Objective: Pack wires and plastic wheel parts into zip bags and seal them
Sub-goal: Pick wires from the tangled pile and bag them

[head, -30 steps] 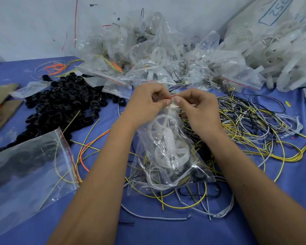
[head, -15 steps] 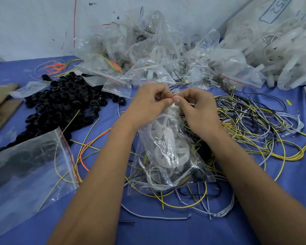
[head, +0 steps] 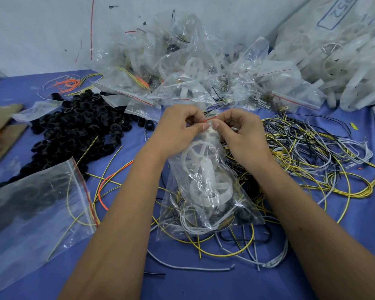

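A clear zip bag (head: 206,191) stands upright at the table's centre. Inside it are white plastic wheels (head: 196,155) and coiled grey, yellow and black wires. My left hand (head: 178,128) and my right hand (head: 238,131) pinch the bag's red-lined top edge, thumbs nearly touching at the middle of the strip. Loose wires (head: 312,161) in yellow, black and grey sprawl to the right and under the bag. An empty zip bag (head: 37,204) with a red seal line lies flat at the left.
A heap of black plastic rings (head: 78,128) covers the left of the blue table (head: 204,282). Several filled zip bags (head: 182,68) are piled against the back wall. A large sack of white parts (head: 344,50) fills the far right. Cardboard (head: 2,126) lies at the left edge.
Both hands stay pinched on the bag's top; the fingers have shifted slightly along the seal strip. The bag has not moved otherwise.
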Tool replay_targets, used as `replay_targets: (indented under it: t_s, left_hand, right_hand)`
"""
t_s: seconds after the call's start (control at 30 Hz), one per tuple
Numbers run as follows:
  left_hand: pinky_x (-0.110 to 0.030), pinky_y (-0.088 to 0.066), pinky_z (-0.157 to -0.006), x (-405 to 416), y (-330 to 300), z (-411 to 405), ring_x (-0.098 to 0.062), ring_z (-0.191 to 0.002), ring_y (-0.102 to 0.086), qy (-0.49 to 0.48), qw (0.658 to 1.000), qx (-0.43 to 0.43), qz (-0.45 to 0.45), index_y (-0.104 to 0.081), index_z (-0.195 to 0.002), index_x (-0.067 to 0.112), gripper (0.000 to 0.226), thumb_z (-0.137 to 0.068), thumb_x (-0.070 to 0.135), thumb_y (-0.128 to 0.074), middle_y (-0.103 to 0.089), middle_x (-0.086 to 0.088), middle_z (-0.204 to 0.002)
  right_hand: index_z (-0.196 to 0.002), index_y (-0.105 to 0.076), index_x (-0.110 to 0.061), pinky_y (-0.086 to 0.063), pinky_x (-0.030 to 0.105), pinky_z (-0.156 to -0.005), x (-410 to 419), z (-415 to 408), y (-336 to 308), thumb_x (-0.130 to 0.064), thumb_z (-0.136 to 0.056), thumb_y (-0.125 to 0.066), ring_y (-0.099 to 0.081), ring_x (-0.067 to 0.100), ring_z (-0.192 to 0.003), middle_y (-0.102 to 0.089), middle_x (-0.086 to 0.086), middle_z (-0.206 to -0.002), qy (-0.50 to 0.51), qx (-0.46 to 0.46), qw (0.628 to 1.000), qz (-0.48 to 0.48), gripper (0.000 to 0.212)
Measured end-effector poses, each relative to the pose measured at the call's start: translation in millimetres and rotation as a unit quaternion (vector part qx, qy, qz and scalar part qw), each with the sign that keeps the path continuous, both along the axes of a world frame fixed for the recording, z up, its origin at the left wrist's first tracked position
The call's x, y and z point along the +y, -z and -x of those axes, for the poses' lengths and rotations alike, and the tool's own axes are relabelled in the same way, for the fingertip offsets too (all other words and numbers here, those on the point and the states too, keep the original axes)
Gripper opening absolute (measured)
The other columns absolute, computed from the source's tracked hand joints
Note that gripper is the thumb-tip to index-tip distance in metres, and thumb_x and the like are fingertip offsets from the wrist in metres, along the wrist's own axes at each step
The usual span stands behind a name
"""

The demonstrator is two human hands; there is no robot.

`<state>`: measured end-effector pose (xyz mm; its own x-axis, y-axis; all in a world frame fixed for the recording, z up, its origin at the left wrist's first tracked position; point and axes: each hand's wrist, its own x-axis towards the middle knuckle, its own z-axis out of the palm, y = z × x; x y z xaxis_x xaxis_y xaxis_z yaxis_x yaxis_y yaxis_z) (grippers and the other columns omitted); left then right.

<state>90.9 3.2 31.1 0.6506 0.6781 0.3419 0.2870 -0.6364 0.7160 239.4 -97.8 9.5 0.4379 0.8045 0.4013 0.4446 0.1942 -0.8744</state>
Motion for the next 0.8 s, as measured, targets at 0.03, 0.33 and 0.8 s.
replay_targets:
  t_s: [0.03,0.33,0.8]
  left_hand:
    - [-0.032,-0.051,-0.07,0,0,0,-0.011,-0.068,-0.059,0.002,1.0,-0.003,0.002,-0.074,-0.084,0.009,0.006,-0.088,0.009,-0.078,-0.065,0.002,-0.073]
    - [-0.027,-0.048,-0.069,0,-2,0,-0.009,-0.067,-0.056,0.026,1.0,-0.005,0.004,-0.074,-0.084,0.013,0.008,-0.087,0.007,-0.078,-0.064,0.001,-0.072]
    - [-0.026,-0.05,-0.068,5,-4,10,-0.009,-0.065,-0.058,0.022,0.999,0.013,0.037,-0.074,-0.081,0.013,0.011,-0.085,0.004,-0.079,-0.066,0.002,-0.07]
  right_hand:
    - [-0.086,-0.074,-0.018,-0.05,0.034,-0.063,0,0,0,-0.015,-0.092,-0.072,-0.059,0.011,-0.066,-0.071,-0.003,-0.075,-0.007,-0.001,1.0,-0.001,0.008]
    - [-0.083,-0.075,-0.01,-0.051,0.033,-0.068,1,-3,3,-0.008,-0.089,-0.075,-0.059,0.012,-0.07,-0.074,0.009,-0.079,-0.02,0.009,1.0,-0.012,0.006]
    - [-0.086,-0.073,-0.012,-0.054,0.043,-0.067,3,-2,6,-0.012,-0.092,-0.072,-0.066,0.02,-0.07,-0.074,0.006,-0.079,-0.021,0.002,1.0,-0.003,0.006]
